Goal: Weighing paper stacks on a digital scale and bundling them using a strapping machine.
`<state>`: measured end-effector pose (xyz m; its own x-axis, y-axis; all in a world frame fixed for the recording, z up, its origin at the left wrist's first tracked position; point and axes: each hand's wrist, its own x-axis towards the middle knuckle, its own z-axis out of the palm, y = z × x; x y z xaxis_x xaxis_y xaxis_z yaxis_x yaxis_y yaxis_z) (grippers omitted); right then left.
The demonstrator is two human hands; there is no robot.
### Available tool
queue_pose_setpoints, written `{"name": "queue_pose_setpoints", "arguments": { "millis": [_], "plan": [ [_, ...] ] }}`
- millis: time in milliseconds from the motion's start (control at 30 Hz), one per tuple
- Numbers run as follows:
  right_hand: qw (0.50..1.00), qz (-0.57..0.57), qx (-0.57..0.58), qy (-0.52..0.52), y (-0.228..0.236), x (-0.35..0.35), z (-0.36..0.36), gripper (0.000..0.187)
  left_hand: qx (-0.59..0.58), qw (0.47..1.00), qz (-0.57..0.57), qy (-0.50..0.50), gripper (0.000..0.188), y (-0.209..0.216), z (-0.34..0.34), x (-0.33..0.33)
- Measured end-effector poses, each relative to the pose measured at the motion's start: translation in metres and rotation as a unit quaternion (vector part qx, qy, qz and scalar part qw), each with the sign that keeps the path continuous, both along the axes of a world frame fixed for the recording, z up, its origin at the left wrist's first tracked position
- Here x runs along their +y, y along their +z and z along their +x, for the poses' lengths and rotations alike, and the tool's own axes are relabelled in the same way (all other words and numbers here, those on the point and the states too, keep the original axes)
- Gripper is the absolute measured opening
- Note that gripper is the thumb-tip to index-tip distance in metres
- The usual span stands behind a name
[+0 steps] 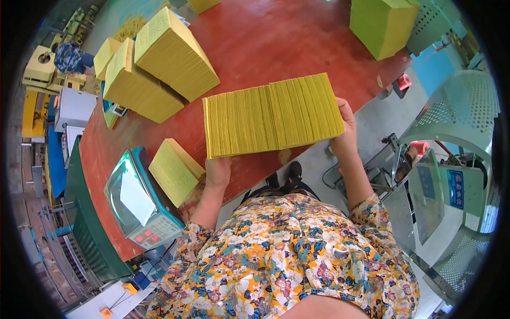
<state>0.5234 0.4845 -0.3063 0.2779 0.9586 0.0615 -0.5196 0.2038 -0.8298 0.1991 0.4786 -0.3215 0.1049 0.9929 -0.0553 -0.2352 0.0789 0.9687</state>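
Between my two hands I hold a long stack of yellow paper sheets (273, 114), turned so that the many sheet edges face up. My left hand (218, 173) grips its left end from below, the fingers hidden under the stack. At the right end my right hand (346, 127) is closed around the corner, its fingers on the far side. The stack is above the near edge of a red table (255, 48); whether it touches the table I cannot tell. Close to my left hand stands a smaller yellow paper bundle (175, 170).
A digital scale (141, 196) with a white sheet on its pan sits at the table's left. Tall yellow paper stacks (175, 53) stand far left, and a green-yellow stack (380, 26) far right. Right of me is a machine with a perforated guard (451, 106). A person (71, 57) is far left.
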Motion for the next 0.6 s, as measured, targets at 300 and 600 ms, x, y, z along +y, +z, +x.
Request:
{"name": "queue_pose_setpoints", "arguments": {
  "millis": [300, 600],
  "plan": [
    [0.998, -0.010, -0.044, -0.048, -0.002, 0.000, -0.003, 0.027, -0.111, 0.993, -0.019, 0.016, 0.040, 0.003, 0.000, 0.007],
    [0.991, -0.063, 0.047, -0.105, 0.001, -0.015, -0.015, 0.035, 0.166, 0.980, 0.101, -0.053, 0.044, -0.020, 0.033, 0.008]
  ]
}}
